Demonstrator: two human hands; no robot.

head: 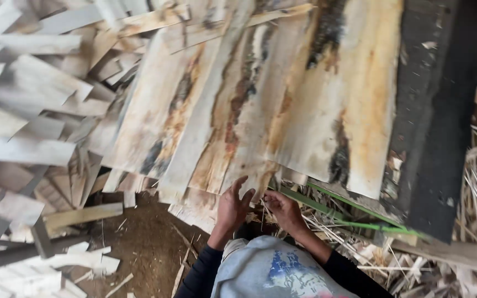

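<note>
Left hand [233, 207], fingers spread, touches the near edge of the thin wood sheets [249, 105]. Right hand [284, 209] pinches a thin wood sliver [263, 212] just beside it. Green strap [349, 212] lies at the stack's near right corner.

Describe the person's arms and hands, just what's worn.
Both hands, the left hand and the right hand, are bare: no gloves, and no rings or watch can be made out. Both arms wear dark, close-fitting long sleeves, the left sleeve and the right sleeve, ending at the wrists. A light grey top with a blue print covers the torso.
</note>
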